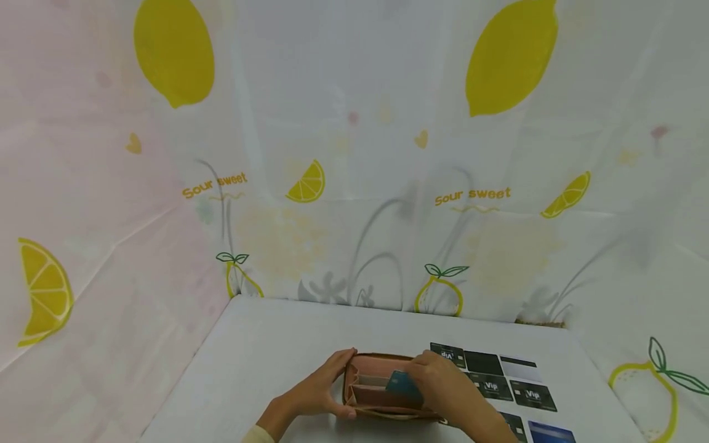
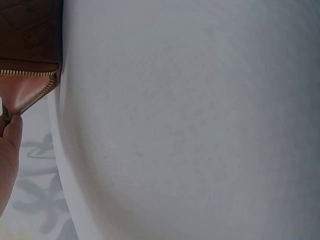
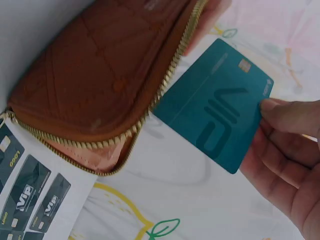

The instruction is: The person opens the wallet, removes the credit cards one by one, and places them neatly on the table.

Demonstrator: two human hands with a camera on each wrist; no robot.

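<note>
A brown zip-around wallet (image 1: 372, 397) with pink lining and inner compartments stands unzipped on the white table. My left hand (image 1: 317, 389) grips its left end, fingers at the far edge and thumb at the near one. In the left wrist view, fingertips (image 2: 14, 129) hold the corner beside the gold zipper. My right hand (image 1: 445, 386) pinches a teal VIP card (image 3: 217, 105) by one edge, between thumb and fingers. That card (image 1: 402, 385) is at the wallet's opening, its lower part overlapping the compartments in the head view.
Several cards lie in rows on the table (image 1: 266, 351) right of the wallet, among them a dark Vip card (image 1: 533, 395), a silver card (image 1: 520, 369) and a blue card (image 1: 551, 432). A lemon-print sheet (image 1: 354, 246) hangs behind and at both sides.
</note>
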